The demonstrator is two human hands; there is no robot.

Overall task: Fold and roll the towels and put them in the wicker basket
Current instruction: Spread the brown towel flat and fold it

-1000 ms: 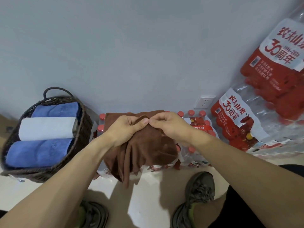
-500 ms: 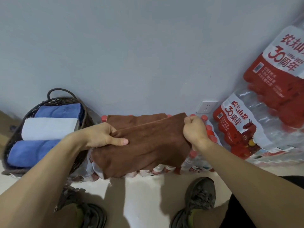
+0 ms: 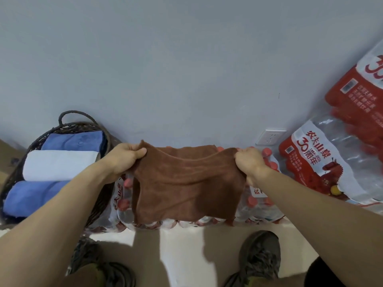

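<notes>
From the head camera, a brown towel (image 3: pixel 186 183) hangs in the middle of the frame, stretched between two hands and doubled over so that a second layer shows behind its top edge. The left hand (image 3: pixel 122 158) pinches the upper left corner with thumb and curled fingers; the right hand (image 3: pixel 248 162) grips the upper right corner the same way. The towel's lower edge hangs free above the pale floor (image 3: pixel 182 241).

At the left of the frame sits a dark wicker basket (image 3: pixel 18 168) with a loop handle against the grey wall (image 3: pixel 186 69). Inside it lie three rolled towels side by side: a blue roll (image 3: pixel 74 140) nearest the wall, a white roll (image 3: pixel 60 165) in the middle, and another blue roll (image 3: pixel 35 197) nearest the viewer.

Behind the held towel, packs of water bottles (image 3: pixel 261 204) with red caps lie on the floor. Larger wrapped packs (image 3: pixel 331 162) with red labels are stacked at the right. A white wall socket (image 3: pixel 270 137) sits just left of them. Two dark shoes, one (image 3: pixel 259 259) at lower right and one (image 3: pixel 99 266) at lower left, fill the bottom.
</notes>
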